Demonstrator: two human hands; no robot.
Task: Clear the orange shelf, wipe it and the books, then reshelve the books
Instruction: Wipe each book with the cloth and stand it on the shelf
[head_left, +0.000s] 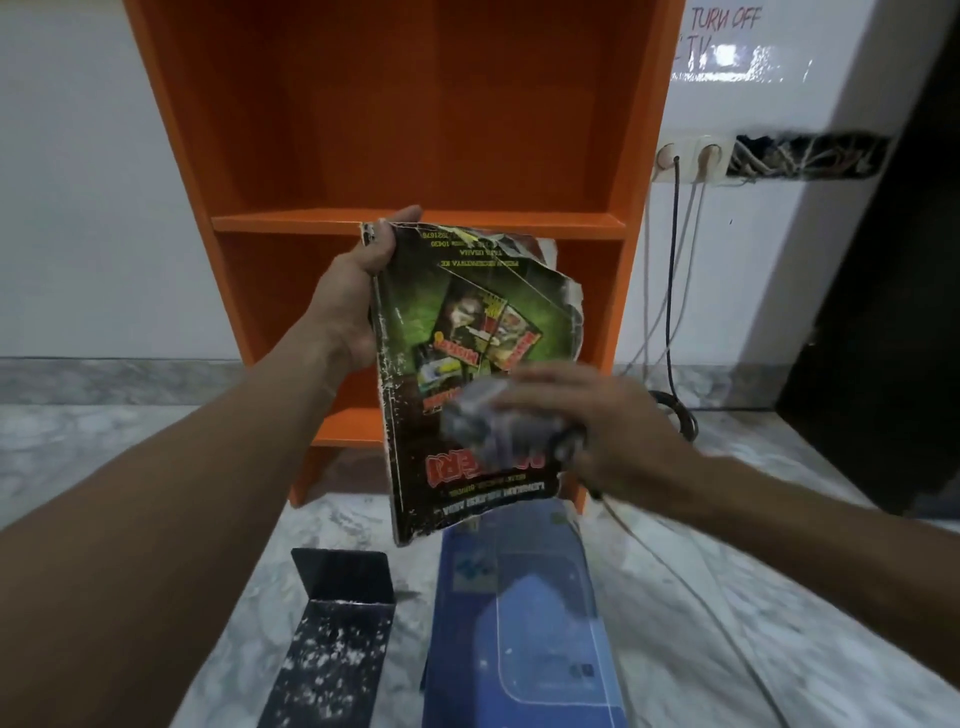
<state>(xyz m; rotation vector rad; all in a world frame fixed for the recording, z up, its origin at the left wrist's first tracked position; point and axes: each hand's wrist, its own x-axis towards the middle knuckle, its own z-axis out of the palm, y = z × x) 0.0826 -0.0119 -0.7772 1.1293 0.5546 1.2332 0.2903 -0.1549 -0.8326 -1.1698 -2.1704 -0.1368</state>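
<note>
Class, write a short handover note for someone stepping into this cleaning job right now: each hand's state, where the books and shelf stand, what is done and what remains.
Left hand grips the worn black-and-green paperback book by its spine edge, held up before the orange wooden shelf.
Right hand holds a crumpled grey cloth against the book's cover; the view is blurred there.
A blue book and a speckled black metal bookend lie on the marble floor.
Done: no books show on the shelf.
Left: finish wiping this book, probably the blue one too, then reshelve. Whether the shelf was wiped cannot be told.
</note>
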